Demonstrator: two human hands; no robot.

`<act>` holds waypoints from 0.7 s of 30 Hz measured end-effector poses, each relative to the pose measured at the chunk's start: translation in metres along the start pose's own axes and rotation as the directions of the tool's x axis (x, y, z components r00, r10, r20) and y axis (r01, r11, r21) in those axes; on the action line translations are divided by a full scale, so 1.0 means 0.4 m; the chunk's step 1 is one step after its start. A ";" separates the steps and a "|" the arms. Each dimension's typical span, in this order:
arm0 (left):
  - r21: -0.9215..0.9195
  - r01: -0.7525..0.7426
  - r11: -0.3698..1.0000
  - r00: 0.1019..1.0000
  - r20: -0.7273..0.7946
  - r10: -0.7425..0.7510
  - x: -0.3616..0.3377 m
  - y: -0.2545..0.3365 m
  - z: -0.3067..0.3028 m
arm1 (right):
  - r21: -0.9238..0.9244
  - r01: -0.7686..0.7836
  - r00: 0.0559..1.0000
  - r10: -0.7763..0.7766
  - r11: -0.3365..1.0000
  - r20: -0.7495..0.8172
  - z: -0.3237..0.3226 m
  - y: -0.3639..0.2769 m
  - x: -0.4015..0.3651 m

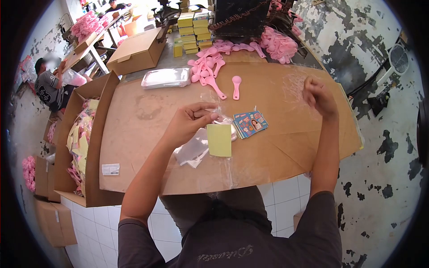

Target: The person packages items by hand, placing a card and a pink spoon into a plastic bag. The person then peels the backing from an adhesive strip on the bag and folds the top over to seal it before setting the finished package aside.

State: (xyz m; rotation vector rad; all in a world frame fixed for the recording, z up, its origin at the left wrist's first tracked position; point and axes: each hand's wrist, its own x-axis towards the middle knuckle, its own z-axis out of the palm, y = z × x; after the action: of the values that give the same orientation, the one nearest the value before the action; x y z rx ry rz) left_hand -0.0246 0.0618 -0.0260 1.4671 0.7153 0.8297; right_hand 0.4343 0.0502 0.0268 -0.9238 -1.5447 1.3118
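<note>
My left hand [195, 119] pinches the top of a clear plastic bag, with a yellow card [219, 140] hanging upright below the fingers. Loose clear bags [193, 151] lie on the cardboard under and beside it. Just right of the card is a small fanned stack of blue printed cards [251, 123]. My right hand [320, 97] is raised over the right side of the table, its fingers curled together; whether anything is between them is hidden. A single pink scoop [236, 87] lies beyond the cards, beside a heap of pink scoops [208, 67].
A stack of clear bags [166, 78] lies at the back left of the cardboard-covered table [286, 147]. An open carton [107, 178] of filled packets stands along the left edge. Behind are yellow card stacks [187, 33] and a closed box [136, 51]. A co-worker [51, 85] sits far left.
</note>
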 end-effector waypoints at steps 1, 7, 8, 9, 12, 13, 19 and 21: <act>-0.024 0.000 1.000 1.000 -0.013 0.000 -0.003 -0.008 0.004 | -0.209 -0.091 0.959 0.029 0.974 -0.280 -0.050 0.025 0.003; -0.060 0.027 0.998 0.994 -0.101 -0.033 -0.004 -0.011 0.019 | -0.829 -0.457 0.698 -0.708 -0.323 -0.109 -0.097 0.109 -0.037; -0.065 0.016 0.998 0.993 -0.117 -0.024 -0.009 -0.019 0.027 | -0.871 -0.457 0.746 -0.612 -0.181 -0.263 -0.091 0.120 -0.044; -0.066 -0.001 0.998 0.991 -0.131 -0.008 -0.008 -0.022 0.033 | -0.881 -0.472 0.776 -0.489 -0.034 -0.397 -0.030 0.091 -0.027; -0.055 -0.052 0.997 0.988 -0.150 0.043 -0.007 -0.022 0.046 | -0.640 -0.594 0.804 0.352 0.488 -0.479 0.136 -0.047 0.037; -0.053 -0.066 0.996 0.986 -0.155 0.057 -0.011 -0.024 0.050 | -0.659 -0.464 0.880 0.390 0.592 -0.270 0.139 -0.034 0.053; -0.087 -0.103 0.991 0.981 -0.175 0.087 -0.014 -0.028 0.072 | -0.550 0.074 0.987 0.019 0.832 0.162 0.356 0.008 0.115; -0.091 -0.111 0.990 0.979 -0.180 0.093 -0.016 -0.035 0.078 | -0.236 0.092 0.963 -0.027 0.967 0.267 0.417 0.074 0.122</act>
State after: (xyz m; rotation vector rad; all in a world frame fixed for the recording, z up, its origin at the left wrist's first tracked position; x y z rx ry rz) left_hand -0.0016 0.0402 -0.0402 1.3605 0.7228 1.0690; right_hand 0.2608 0.0454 -0.0032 -0.8717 -1.9613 1.2555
